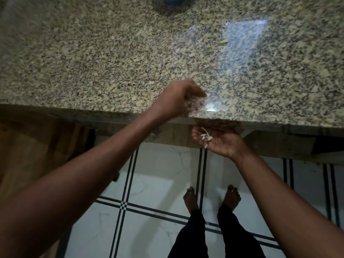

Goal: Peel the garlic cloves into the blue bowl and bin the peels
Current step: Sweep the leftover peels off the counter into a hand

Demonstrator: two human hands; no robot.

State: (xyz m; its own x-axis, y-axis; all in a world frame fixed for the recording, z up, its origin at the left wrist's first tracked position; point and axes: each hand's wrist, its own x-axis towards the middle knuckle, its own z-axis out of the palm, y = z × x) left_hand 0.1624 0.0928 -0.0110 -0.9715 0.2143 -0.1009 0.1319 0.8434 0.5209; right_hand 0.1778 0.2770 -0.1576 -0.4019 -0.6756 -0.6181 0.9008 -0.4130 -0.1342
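Dim indoor light, warm-grey cast overall. Polished granite tabletop (93,58) throws two glare patches: large bluish-white rectangle upper right, small bright one near front edge. Left hand (178,98) motion-blurred, fingers smeared, semi-transparent over stone. Right hand (217,139) sharper, lit palm, under tabletop lip in shadow. Far tabletop soft, blue bowl (172,0) at top edge blurred. Wide-angle bend: tabletop edge bowed, floor tile (158,183) lines splayed. Floor brighter than cabinet area at left, which is dark.
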